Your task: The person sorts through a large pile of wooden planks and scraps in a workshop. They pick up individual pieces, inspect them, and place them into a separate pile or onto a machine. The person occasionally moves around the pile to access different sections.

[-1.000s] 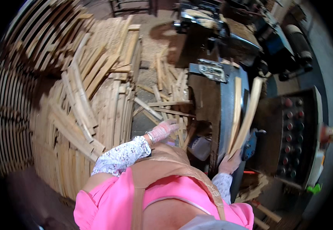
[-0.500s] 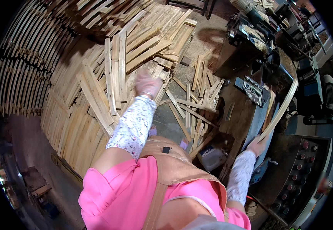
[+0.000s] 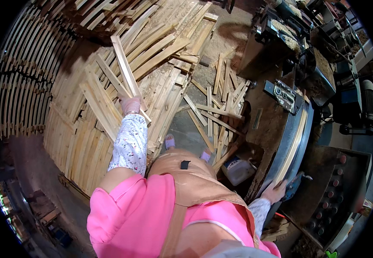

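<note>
My left hand point(image 3: 130, 105) is closed round the near end of a pale wooden strip point(image 3: 110, 76) on the plank pile. Another strip point(image 3: 126, 64) leans close beside it, and it is hard to tell whether my fingers hold that one too. On the right, my right hand point(image 3: 274, 191) grips the near end of a long wooden strip point(image 3: 296, 144). That strip lies lengthwise along the machine's metal bed point(image 3: 281, 148), its far end close to the metal guide block point(image 3: 283, 96).
Stacked planks point(image 3: 77, 150) spread over the left side. Offcuts point(image 3: 225, 103) lie on the floor between pile and machine, with a white plastic jug point(image 3: 238, 170) near my feet. A control panel with several round buttons point(image 3: 334, 185) stands at the right. Sawdust covers the machinery point(image 3: 285, 32).
My right hand has come down and nearer, laying its strip along the machine bed. My left hand has moved left and taken hold among the strips, which have shifted and now lean differently.
</note>
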The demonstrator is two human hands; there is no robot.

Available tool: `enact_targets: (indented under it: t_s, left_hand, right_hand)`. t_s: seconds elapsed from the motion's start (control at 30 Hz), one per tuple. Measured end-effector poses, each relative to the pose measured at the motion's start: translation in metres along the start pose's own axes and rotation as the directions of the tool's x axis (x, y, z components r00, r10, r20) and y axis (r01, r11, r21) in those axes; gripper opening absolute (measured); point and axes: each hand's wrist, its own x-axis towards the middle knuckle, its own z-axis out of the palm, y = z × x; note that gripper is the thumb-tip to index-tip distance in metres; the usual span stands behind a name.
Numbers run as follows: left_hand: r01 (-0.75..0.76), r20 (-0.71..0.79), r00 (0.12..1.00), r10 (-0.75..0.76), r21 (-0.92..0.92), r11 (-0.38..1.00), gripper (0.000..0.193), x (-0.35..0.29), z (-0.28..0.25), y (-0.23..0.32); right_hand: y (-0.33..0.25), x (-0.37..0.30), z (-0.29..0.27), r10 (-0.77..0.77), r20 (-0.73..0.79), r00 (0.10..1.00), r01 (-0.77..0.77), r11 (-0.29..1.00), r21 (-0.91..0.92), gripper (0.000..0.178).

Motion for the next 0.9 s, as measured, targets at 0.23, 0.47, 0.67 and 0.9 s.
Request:
enact_targets:
  t_s: [0.23, 0.47, 0.67, 0.9]
  left_hand:
    - [0.191, 0.313, 0.949, 0.034, -0.659, 0.727, 0.056, 0.046, 0.042, -0.039]
    - [0.133, 0.224, 0.974, 0.014, -0.626, 0.768, 0.069, -0.047, 0.019, -0.021]
    - [0.109, 0.344, 0.791, 0.506, -0.893, 0.437, 0.029, -0.162, 0.030, -0.027]
    - [0.313, 0.149, 0.612, 0.777, -0.947, -0.065, 0.061, -0.116, 0.081, 0.022]
  right_hand:
    - [-0.049, 0.158, 0.044, -0.234, -0.150, 0.960, 0.206, 0.961, -0.184, 0.048]
    - [-0.212, 0.154, 0.063, -0.441, 0.078, 0.894, 0.372, 0.828, 0.420, 0.044]
    - [-0.382, -0.047, 0.060, -0.816, 0.572, 0.076, -0.126, 0.562, 0.818, 0.068]
    - [-0.313, -0.009, 0.010, -0.652, 0.451, 0.609, -0.284, 0.352, 0.892, 0.047]
